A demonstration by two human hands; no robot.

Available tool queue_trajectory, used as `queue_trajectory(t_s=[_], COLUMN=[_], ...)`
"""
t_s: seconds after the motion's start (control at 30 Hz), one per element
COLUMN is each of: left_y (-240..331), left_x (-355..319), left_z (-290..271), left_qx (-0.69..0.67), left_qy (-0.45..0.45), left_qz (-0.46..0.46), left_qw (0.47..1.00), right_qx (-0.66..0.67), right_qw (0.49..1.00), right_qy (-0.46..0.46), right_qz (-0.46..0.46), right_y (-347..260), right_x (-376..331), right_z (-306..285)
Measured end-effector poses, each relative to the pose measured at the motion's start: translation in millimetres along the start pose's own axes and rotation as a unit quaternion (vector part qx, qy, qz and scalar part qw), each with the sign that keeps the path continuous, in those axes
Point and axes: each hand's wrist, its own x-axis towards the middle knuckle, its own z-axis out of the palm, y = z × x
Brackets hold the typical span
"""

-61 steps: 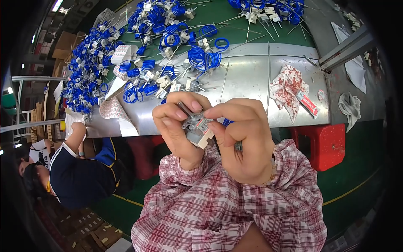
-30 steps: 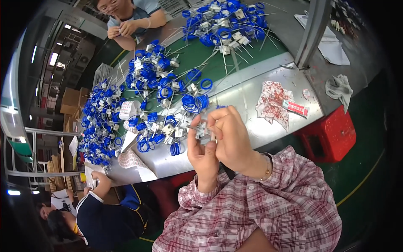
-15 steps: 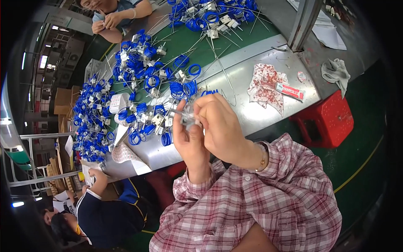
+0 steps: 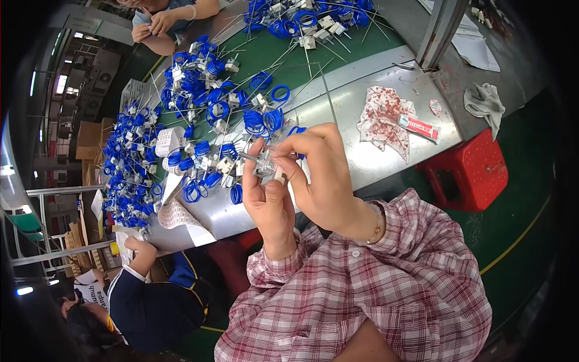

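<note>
Gripping one small metal-and-white unit [image 4: 263, 165] with left hand [image 4: 269, 211], raised by the near edge of the surface [image 4: 362, 172]; pinching its right side with right hand [image 4: 321, 174]. Not set down yet, so probably mid-step; can't tell fitted from missing parts. See many blue-coil units [image 4: 264, 122] heaped beyond and leftward; can't tell finished from unfinished. Also note label roll [image 4: 170, 142] left, stained cloth [image 4: 385, 117] and red-and-white packet [image 4: 420, 128] right. Not visibly blocked, just crowded by coils beyond.

The right hand [image 4: 324, 178] partly hides the metal part [image 4: 265, 165]; the top edge crops a co-worker [image 4: 175, 18].
</note>
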Motion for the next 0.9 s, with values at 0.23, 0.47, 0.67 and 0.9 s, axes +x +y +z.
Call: queue_trajectory(t_s=[0.23, 0.47, 0.67, 0.9], left_y=[-10, 13, 28, 43], left_x=[1, 20, 10, 18], left_z=[7, -65, -65, -76], left_qx=[0.071, 0.116, 0.122, 0.122], left_qy=[0.068, 0.149, 0.149, 0.141], left_qz=[0.002, 0.089, 0.095, 0.105], left_qw=[0.995, 0.978, 0.977, 0.977], right_qx=[0.059, 0.101, -0.336, -0.329], right_qw=[0.997, 0.976, 0.866, 0.87], right_qy=[-0.034, 0.172, 0.239, 0.196], right_qz=[0.029, 0.084, 0.283, 0.31], right_y=[1, 19, 150, 191], right_x=[1, 14, -15, -40], right_z=[-3, -82, -206, -206])
